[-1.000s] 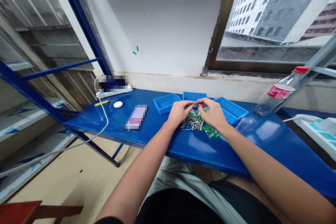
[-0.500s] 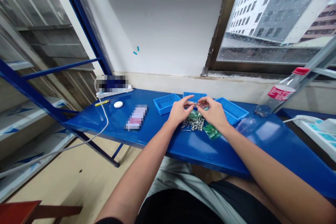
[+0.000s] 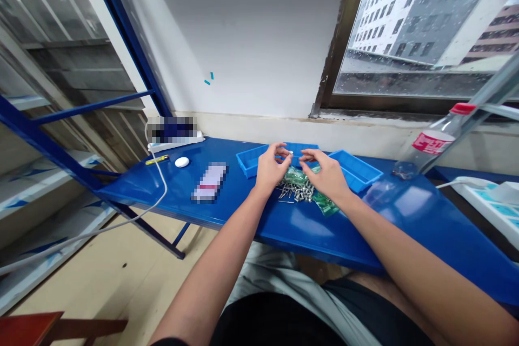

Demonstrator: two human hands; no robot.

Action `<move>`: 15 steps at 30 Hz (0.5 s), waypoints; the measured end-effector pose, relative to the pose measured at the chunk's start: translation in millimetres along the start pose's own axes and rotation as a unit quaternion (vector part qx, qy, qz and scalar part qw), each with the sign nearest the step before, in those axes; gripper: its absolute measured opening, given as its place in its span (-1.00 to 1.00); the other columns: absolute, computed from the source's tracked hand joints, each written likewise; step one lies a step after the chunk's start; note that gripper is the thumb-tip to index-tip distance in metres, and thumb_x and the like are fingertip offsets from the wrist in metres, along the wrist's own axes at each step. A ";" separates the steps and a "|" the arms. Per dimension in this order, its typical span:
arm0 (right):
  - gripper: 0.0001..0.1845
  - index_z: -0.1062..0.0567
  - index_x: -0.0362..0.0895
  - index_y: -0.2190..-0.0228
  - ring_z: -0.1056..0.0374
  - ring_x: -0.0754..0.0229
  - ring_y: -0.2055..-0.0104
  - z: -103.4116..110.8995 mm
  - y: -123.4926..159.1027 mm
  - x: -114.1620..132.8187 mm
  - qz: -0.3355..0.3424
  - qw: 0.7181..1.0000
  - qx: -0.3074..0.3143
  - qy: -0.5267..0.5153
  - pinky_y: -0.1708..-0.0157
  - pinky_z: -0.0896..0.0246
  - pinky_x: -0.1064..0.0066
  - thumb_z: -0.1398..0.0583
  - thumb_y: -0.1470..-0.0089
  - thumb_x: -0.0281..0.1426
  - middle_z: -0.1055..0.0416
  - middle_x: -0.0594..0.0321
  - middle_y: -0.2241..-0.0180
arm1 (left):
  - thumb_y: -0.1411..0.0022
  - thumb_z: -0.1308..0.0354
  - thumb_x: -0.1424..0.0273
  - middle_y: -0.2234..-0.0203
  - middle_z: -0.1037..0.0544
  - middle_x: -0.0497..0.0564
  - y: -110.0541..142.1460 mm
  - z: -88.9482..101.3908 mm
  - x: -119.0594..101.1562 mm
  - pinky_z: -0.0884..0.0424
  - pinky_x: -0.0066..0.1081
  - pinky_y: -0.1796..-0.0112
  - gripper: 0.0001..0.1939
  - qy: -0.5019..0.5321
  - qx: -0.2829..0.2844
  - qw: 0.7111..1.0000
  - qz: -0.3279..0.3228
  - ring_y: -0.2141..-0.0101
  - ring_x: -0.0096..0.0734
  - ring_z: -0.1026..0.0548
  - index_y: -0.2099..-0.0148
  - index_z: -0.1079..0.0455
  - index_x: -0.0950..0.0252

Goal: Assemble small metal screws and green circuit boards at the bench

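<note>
My left hand pinches a small shiny metal piece at its fingertips; the piece is too small to name exactly. To its right, my right hand has its thumb and fingers apart, and nothing shows between them. Below and between the hands lies a heap of small silvery metal parts, some with thin pins. Green plastic packets lie against the heap, one partly under my right hand. Behind the hands stand three blue bins: a left bin, a middle bin and a right bin.
On the blue table a blurred phone-like item, a white round object and a yellow pen-like tool lie to the left. A clear bottle with a red cap stands at the right. A white cable crosses the left edge.
My hands have moved apart from where their fingertips met. The small metal piece now stays in my left fingertips, and my right fingers have spread.
</note>
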State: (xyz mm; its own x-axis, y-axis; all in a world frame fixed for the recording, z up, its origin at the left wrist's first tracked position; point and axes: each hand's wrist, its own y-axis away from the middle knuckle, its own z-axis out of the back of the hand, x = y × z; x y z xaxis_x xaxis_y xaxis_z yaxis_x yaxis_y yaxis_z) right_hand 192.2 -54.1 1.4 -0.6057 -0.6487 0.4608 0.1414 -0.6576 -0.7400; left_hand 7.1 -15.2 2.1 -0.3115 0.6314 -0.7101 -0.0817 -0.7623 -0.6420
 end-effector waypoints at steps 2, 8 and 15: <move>-0.68 -0.49 -0.06 -0.03 -0.54 0.03 0.12 0.2 0.0 -1.5 0.000 1.000 -0.001 0.006 0.01 -0.42 0.14 -0.22 -0.23 -0.41 -0.60 0.17 0.15 | -0.32 -0.23 0.45 0.21 -0.66 0.06 -1.0 4.6 1.0 -0.53 -0.39 0.24 -0.67 -0.036 -0.018 0.999 -0.008 0.22 -0.33 -0.63 -0.12 -0.40 0.28; -0.71 -0.51 -0.08 0.00 -0.52 0.01 0.12 0.1 0.7 -8.1 0.003 0.999 0.019 0.030 0.04 -0.41 0.12 -0.21 -0.23 -0.41 -0.59 0.15 0.16 | -0.38 -0.11 0.45 0.08 -0.62 0.14 -0.1 19.2 5.8 -0.39 -0.17 -0.06 -0.76 -0.260 -0.018 0.964 -0.061 0.02 -0.12 -0.52 -0.02 -0.53 0.24; -0.82 -0.56 -0.10 0.12 -0.42 -0.04 0.08 3.4 0.0 -0.9 0.102 0.988 0.088 0.070 0.01 -0.36 0.08 -0.18 -0.28 -0.43 -0.58 0.09 0.19 | -0.29 -0.11 0.58 -0.04 -0.60 0.11 1.3 21.4 12.7 -0.32 -0.01 -0.09 -0.73 -0.328 -0.015 0.944 -0.034 -0.12 0.01 -0.40 0.08 -0.56 0.21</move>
State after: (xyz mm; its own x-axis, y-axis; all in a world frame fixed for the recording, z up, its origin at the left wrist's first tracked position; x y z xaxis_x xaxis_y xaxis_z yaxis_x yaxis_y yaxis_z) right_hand 195.4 -54.9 2.6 -0.6507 -0.7236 0.2302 0.3982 -0.5833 -0.7079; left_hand -17.3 -11.2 -1.6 -0.8263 0.4472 -0.3424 -0.0980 -0.7128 -0.6945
